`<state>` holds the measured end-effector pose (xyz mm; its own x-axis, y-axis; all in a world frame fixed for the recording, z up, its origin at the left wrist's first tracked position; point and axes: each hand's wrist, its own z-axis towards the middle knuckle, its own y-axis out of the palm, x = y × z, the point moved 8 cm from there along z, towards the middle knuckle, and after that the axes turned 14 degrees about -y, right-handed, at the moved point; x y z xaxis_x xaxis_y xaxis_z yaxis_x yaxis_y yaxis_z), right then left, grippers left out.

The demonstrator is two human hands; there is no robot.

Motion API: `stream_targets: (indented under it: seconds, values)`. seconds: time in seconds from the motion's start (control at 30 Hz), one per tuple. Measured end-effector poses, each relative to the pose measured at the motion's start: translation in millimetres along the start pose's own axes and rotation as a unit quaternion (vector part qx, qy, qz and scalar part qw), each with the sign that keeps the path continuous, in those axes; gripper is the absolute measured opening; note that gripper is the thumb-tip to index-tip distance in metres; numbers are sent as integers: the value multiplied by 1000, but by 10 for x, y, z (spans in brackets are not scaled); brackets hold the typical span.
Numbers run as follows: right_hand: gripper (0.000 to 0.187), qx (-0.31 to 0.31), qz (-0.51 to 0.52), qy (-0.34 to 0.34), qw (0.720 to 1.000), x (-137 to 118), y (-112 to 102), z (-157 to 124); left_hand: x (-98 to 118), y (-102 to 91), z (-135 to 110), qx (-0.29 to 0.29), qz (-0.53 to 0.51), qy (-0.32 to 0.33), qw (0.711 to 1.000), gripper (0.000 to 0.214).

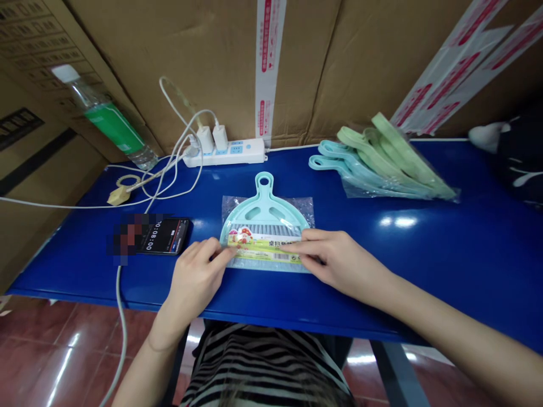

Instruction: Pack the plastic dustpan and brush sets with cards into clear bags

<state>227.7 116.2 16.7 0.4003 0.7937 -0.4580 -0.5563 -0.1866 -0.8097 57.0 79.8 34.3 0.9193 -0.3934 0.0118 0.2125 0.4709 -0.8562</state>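
Black-and-white striped shirt (263,367) fills the bottom edge of the view, right up against the front of a glossy blue table (424,271). Both forearms reach over that edge to a small pale turquoise dustpan (263,206) lying flat at the middle of the table. It is sealed in a clear plastic bag (226,208), with its rounded handle and hanging hole pointing away from the person. Grey bristles of a little brush (280,229) lie across the dustpan, above a yellow-green paper label (263,250) printed with a cartoon mushroom and a barcode.

The left hand (193,282) sits at the near left corner of the bag, its fingers loosely bent and their tips touching the label's end. The right hand (339,263) lies across the right side of the packet, fingers extended and close together on the label. Whether either hand has a firm grip cannot be told.

Left of the packet, a black phone (167,236) shows a timer, partly blurred out. Behind are a white power strip (224,154) with two plugs and tangled white cables (119,316). To the right lies a bagged pile of light blue and green handled plastic pieces (382,167). A water bottle (108,121) leans against cardboard boxes (169,68) strapped with red-and-white tape (267,56). Red tile floor (55,350) shines below.
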Motion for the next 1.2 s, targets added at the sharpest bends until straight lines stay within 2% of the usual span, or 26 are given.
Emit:
stream_targets:
  seconds: [0.33, 0.4, 0.5, 0.57, 0.77, 0.97, 1.2]
  values:
    - [43, -22, -99, -28, 994, -65, 26, -19, 10, -58, 3, 38, 22, -13, 999, 23]
    - [43, -18, -101, -30, 994, -72, 23, -16, 79, -34, -5, 21, 26, 25, 999, 25]
    - [41, -8, -98, -35, 995, -82, 11, -5, 200, 39, -25, -37, 16, 103, 994, 33]
    - [38, -8, -97, -34, 995, -82, 11, 2, 235, 78, -24, -64, 17, 128, 990, 37]
    - [37, -22, -129, -36, 991, -85, 19, 6, 276, 139, 13, -82, 58, 137, 986, 41]
    - [48, -73, -235, -122, 961, -221, 107, 21, 311, 154, 23, -84, 88, 139, 983, 45]
    - [41, -75, -272, -127, 951, -244, 114, 14, 279, 184, 21, -103, 69, 120, 985, 43]
